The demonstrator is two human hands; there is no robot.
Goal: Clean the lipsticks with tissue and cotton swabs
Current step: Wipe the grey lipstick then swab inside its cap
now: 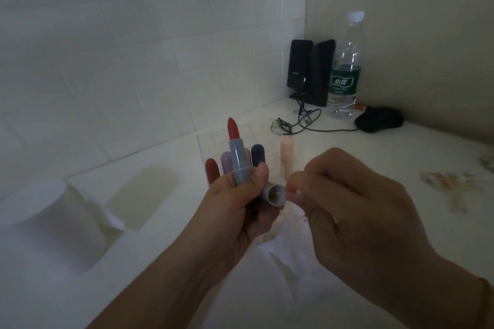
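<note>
Dim light, white counter in a tiled corner. Left hand (235,195) grips a grey lipstick (238,160) upright, thumb and fingers curled round the lower half of the tube; the red bullet stands twisted out well above the thumb. The same hand also holds the grey cap (274,194) lower in the fingers, just below the tube's base, open mouth turned toward the camera and slightly right. Right hand (355,211) sits just beside the cap, thumb and forefinger pinched together at the cap's rim; something thin and pale shows between them, likely a cotton swab, too small to tell for certain. A faint line inside the cap mouth may be its tip. Below both hands a white tissue (288,256) lies spread on the counter, with a small pink-red smear near its upper edge. Behind the hands, four more lipsticks stand in a clear holder (267,139): red (212,169), mauve (226,161), dark blue (258,155), pale peach (287,153). Tissue roll (50,224) at left. Loose cotton swabs (449,184) piled at right, well apart from the hands. In the far corner: two black speakers (311,69), water bottle (346,67), black mouse (379,119) with cable.
</note>
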